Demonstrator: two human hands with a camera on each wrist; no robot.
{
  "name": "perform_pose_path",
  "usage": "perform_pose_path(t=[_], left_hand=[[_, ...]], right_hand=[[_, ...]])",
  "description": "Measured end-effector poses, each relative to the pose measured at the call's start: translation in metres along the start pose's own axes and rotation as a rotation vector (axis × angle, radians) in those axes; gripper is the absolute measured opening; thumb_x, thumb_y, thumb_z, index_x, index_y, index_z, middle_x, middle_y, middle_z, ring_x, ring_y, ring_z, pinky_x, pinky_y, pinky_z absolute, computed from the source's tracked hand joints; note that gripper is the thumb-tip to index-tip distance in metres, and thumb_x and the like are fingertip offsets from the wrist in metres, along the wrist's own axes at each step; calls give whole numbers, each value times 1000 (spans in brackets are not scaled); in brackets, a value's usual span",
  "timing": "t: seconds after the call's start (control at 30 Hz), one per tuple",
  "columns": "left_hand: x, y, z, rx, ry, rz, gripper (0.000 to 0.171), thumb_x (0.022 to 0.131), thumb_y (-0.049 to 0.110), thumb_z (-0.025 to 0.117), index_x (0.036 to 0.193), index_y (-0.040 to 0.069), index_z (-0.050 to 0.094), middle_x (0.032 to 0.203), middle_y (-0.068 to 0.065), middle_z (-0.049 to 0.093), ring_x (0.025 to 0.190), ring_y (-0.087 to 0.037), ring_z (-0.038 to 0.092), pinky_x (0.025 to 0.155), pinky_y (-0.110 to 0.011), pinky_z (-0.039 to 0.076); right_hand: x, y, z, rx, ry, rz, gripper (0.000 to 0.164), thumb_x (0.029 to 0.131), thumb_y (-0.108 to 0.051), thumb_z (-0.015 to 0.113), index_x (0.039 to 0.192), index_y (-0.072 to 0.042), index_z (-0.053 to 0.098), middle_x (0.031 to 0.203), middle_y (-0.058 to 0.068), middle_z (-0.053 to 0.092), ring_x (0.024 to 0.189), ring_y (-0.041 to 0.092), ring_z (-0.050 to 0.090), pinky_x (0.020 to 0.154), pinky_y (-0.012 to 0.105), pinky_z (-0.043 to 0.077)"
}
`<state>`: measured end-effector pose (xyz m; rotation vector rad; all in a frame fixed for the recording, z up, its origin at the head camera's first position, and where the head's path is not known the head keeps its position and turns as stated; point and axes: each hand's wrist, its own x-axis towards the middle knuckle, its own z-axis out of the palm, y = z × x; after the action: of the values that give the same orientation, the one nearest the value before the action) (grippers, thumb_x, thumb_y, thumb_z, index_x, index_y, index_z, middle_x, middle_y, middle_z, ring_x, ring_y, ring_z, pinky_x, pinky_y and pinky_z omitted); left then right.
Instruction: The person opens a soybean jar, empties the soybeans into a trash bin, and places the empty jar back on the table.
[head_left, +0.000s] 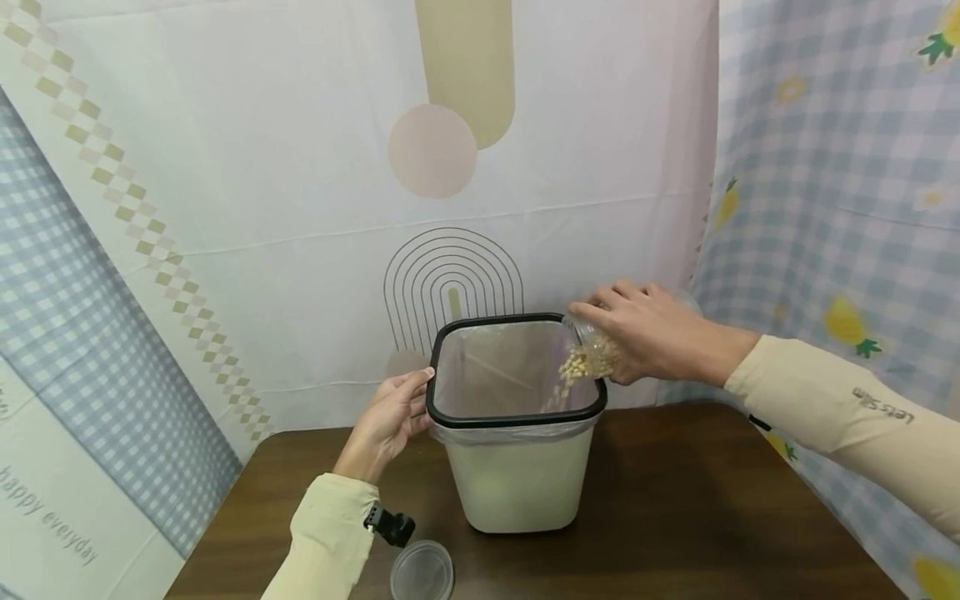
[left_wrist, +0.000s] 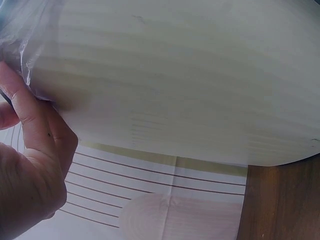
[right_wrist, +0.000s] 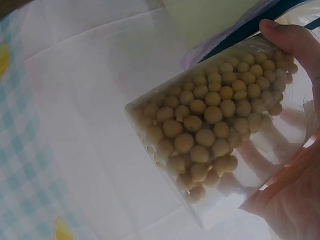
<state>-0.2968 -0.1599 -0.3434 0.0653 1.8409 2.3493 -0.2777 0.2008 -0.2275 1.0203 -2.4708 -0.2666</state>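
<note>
My right hand (head_left: 648, 333) grips a clear plastic jar (right_wrist: 215, 215) of soybeans, tipped over the right rim of a trash can (head_left: 517, 483). Soybeans (head_left: 576, 365) spill from its mouth and fall into the can. Many soybeans (right_wrist: 212, 114) still lie along the lower side of the jar in the right wrist view. On the can's left side my left hand (head_left: 390, 417) holds the black rim (head_left: 517, 419), thumb on top and fingers against the outside. A clear plastic liner bag (left_wrist: 30, 55) folds over the can's edge beside those fingers. The can's bottom inside is hidden.
The can stands upright on a dark brown wooden table (head_left: 675, 500). A round clear lid (head_left: 422, 571) lies near the table's front, left of the can. A white patterned cloth (head_left: 300, 167) hangs behind, and a checked curtain (head_left: 825, 208) hangs at the right.
</note>
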Motion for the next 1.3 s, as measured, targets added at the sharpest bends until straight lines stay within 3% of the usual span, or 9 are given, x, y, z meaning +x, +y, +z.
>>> perform_pose_path(t=[1.0,1.3], left_hand=[[-12,0,1,11,-3,-4,45,109,20,55,143,-8,46,110,-7,62,72,-8,66,57,-18,55],[-21,-3,-1,13,-11,-2,38,109,19,55,137,-6,48,107,-5,62,71,-8,64,56,-17,54]], right_hand=[[-10,-3,-4,-16,34,-22,92,63,-36,100,143,-15,60,119,8,65,102,31,61,67,48,53],[-15,-7,-8,-14,31,-33,96,61,-35,102,144,-14,59,121,8,65,104,32,60,71,51,53]])
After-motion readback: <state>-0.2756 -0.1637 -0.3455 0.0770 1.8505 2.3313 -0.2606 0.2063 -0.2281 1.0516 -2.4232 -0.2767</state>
